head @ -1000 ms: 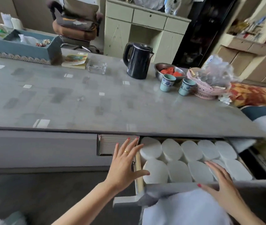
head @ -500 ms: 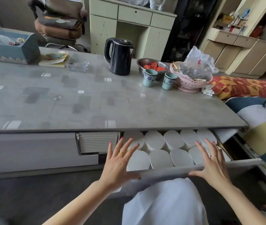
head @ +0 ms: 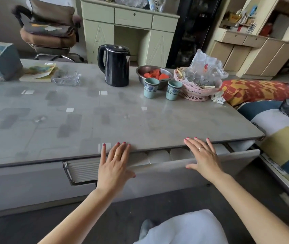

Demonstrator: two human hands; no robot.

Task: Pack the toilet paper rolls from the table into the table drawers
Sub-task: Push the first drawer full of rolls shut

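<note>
The grey drawer (head: 237,161) under the table's front right stands only a little way out. White toilet paper rolls (head: 157,155) show through the narrow gap under the tabletop edge; most of them are hidden. My left hand (head: 113,166) lies flat on the drawer front near its left end, fingers spread, fingertips at the table edge. My right hand (head: 203,159) presses flat on the drawer front further right, fingers apart. Neither hand holds anything.
On the grey table (head: 105,120) stand a black kettle (head: 116,66), a metal bowl of red pieces (head: 154,73), two cups (head: 150,88), a pink basket (head: 196,88), a glass dish (head: 66,78) and a blue box (head: 0,62). A striped sofa (head: 284,138) is to the right.
The drawer has slid inward from wide open to nearly shut, both hands moving with its front. The rows of rolls have gone mostly out of sight under the tabletop.
</note>
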